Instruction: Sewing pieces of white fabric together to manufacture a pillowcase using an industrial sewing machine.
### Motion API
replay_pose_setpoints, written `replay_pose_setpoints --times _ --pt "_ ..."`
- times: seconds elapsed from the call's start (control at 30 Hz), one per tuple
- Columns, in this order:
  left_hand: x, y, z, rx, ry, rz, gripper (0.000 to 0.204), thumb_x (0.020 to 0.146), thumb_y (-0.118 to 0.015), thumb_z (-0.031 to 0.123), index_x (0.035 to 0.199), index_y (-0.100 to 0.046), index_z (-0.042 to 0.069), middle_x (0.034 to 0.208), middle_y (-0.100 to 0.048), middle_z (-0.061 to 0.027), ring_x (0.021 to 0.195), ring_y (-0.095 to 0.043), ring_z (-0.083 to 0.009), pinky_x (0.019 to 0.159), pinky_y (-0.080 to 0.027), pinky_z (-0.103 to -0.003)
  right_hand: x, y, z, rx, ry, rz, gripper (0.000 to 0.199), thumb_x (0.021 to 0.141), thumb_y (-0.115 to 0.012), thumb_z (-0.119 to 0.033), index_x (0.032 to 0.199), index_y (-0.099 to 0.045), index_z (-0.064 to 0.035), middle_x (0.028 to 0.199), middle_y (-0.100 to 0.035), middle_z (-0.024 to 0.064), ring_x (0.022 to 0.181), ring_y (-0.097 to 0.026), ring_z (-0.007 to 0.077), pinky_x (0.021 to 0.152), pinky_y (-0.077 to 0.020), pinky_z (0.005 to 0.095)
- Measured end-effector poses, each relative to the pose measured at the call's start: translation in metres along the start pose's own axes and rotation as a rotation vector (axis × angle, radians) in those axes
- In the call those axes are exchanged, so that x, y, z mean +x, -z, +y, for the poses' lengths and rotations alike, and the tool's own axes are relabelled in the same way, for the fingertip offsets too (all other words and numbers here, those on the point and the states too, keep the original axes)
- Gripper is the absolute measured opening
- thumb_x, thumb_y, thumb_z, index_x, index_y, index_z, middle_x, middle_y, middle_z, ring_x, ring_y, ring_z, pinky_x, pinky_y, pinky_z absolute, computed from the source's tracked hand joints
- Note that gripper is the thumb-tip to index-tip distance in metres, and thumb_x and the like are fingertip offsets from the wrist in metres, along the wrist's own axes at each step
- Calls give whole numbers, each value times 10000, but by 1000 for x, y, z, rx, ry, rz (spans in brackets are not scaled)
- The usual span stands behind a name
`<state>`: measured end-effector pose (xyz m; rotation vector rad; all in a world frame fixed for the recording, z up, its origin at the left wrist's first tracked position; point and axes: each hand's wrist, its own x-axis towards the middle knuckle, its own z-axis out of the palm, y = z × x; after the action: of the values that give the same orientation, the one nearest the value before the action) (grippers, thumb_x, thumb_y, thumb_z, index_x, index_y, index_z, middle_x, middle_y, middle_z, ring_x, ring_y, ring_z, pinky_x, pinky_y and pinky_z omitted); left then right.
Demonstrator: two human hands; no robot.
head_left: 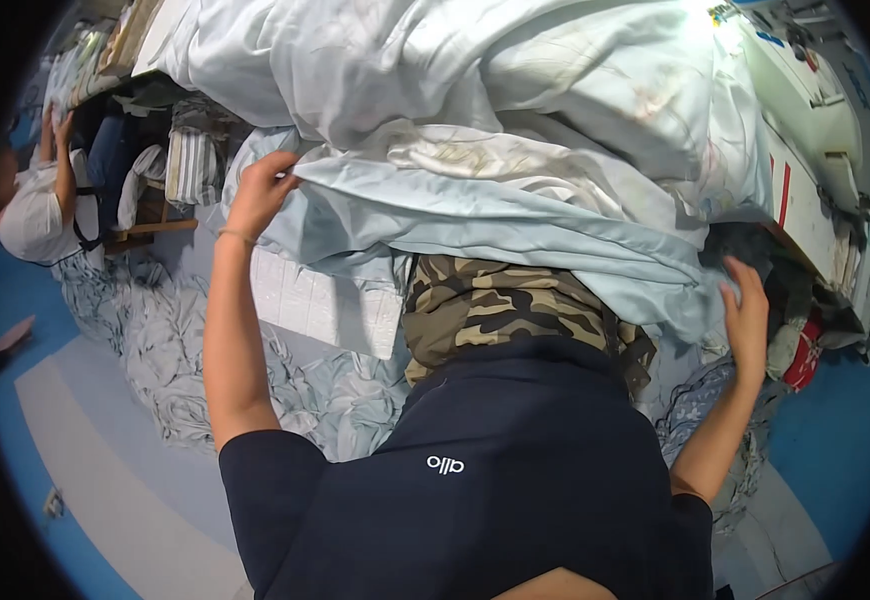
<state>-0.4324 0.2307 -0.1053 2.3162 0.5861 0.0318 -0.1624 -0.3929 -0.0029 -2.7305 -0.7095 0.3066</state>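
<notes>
My left hand [267,190] pinches the edge of a pale blue fabric [515,218] between thumb and fingers. From there the fabric stretches in long folds across my lap, over legs in camouflage trousers [495,305]. At the other end, my right hand [745,315] is beside the fabric with its fingers apart; whether a fingertip touches the cloth I cannot tell. Just beyond the pale blue folds lies a large crumpled heap of white fabric [395,60], which hides the surface under it.
Crumpled pale cloth [175,370] covers the floor at left, near a white quilted sheet [325,305]. Another person [40,205] works at far left, by a striped cloth bundle [193,165]. A white machine table [795,190] stands at right, with a red item [803,358] below.
</notes>
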Motion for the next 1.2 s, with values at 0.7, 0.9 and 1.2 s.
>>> replay_pose_setpoints --times 0.7,0.9,1.2 --pt "-146 63 40 133 162 236 215 842 -617 -108 1032 -683 -33 825 -661 -21 772 -619 -92 724 -500 -238 56 -77 -139 489 635 -80 152 827 -697 48 956 -650 -17 919 -562 122 790 -592 289 719 -488 364" --pt "-143 61 41 110 205 249 223 861 -617 -96 1061 -685 -24 808 -655 -16 759 -626 -86 720 -510 -234 80 -106 -139 284 661 161 106 852 -673 9 935 -612 -18 988 -604 149 778 -640 347 698 -506 435" --pt "-134 58 14 329 154 224 238 787 -695 -59 1020 -689 -11 835 -661 -129 703 -640 -208 688 -513 -307 73 -51 -139 284 599 276 88 889 -685 -23 949 -626 4 1000 -627 156 845 -641 335 735 -514 379"
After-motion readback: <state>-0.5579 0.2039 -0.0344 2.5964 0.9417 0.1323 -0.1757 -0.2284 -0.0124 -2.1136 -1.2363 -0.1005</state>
